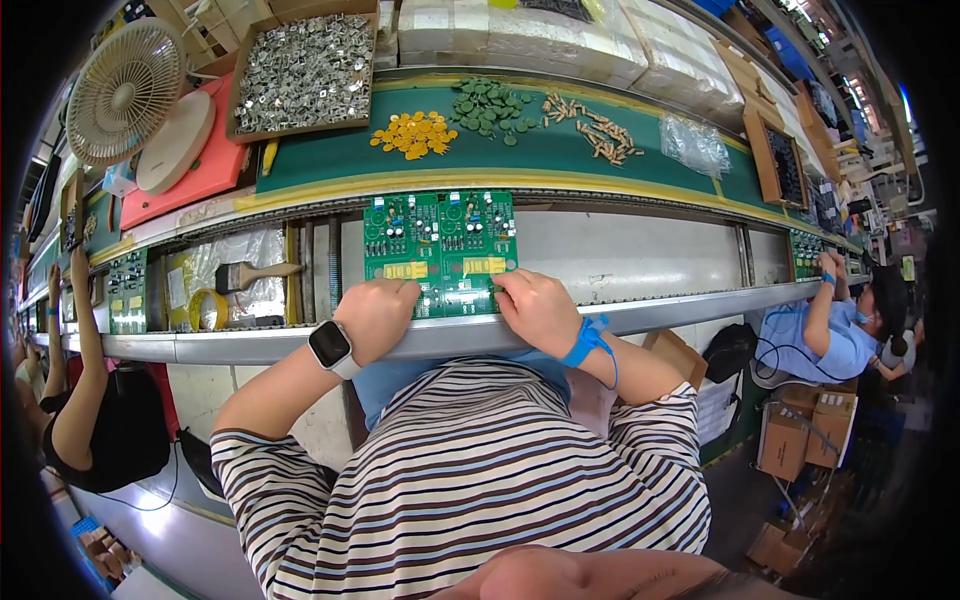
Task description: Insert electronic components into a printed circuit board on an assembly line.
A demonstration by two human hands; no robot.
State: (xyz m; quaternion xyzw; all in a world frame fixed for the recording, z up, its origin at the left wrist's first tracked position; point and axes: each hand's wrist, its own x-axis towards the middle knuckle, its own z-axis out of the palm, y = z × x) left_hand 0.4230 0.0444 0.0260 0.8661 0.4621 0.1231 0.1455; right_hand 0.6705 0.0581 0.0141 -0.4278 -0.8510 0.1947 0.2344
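Observation:
A green circuit board [440,240], made of two like halves side by side, lies across the conveyor rails in front of me. Small black, white and blue parts stand on its far half, and a yellow block sits on each side nearer me. My left hand [378,318], with a watch at the wrist, is closed at the board's near left corner; its fingertips are partly hidden. At the near right edge, my right hand [540,312] has thumb and fingers bent together on the board. A blue wrist strap [588,341] with a cord circles that wrist.
On the green bench beyond lie yellow discs [412,134], green discs [490,107], small tan cylindrical parts [605,135] and a clear plastic bag [694,148]. A carton of metal parts [305,75] and a fan [128,90] stand left. A brush [255,275] lies by the line. People work both sides.

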